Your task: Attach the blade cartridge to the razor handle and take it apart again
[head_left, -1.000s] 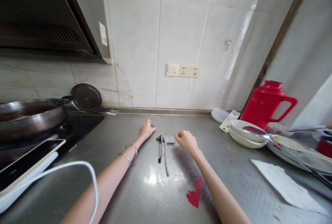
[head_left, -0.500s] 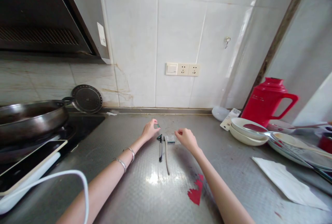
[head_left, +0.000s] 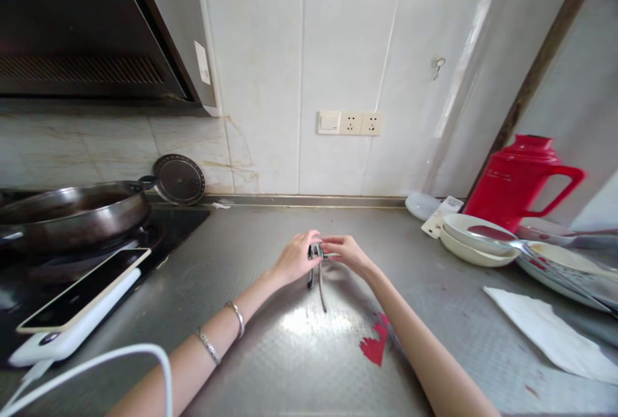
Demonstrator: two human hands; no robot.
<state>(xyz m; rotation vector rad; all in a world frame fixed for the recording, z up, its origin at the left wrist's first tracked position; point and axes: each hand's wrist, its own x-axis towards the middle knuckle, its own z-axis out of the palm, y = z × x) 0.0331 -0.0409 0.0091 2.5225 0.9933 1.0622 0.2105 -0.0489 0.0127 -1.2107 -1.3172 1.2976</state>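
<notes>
My left hand (head_left: 299,257), with two silver bangles on its wrist, is closed with thumb and fingers around a small dark green razor cartridge (head_left: 316,250). My right hand (head_left: 348,253) meets it from the right, its fingertips gripping the small clear plastic case at the same spot; the fingers cover most of the case. A dark razor (head_left: 310,278) lies on the counter below my left fingers, its head mostly hidden. Beside the razor lies a thin beige stick (head_left: 322,295), its upper end under my hands.
A torn red patch (head_left: 375,343) is on the metal counter (head_left: 251,359) by my right forearm. Left are a pan (head_left: 77,214), a phone (head_left: 87,288) and a white cable (head_left: 116,352). Right stand bowls (head_left: 476,246), a red thermos (head_left: 512,179) and a white paper (head_left: 545,333).
My two hands have come together over the clear case; before, they were apart on either side of it. The left brought the cartridge rightward. The view has shifted slightly.
</notes>
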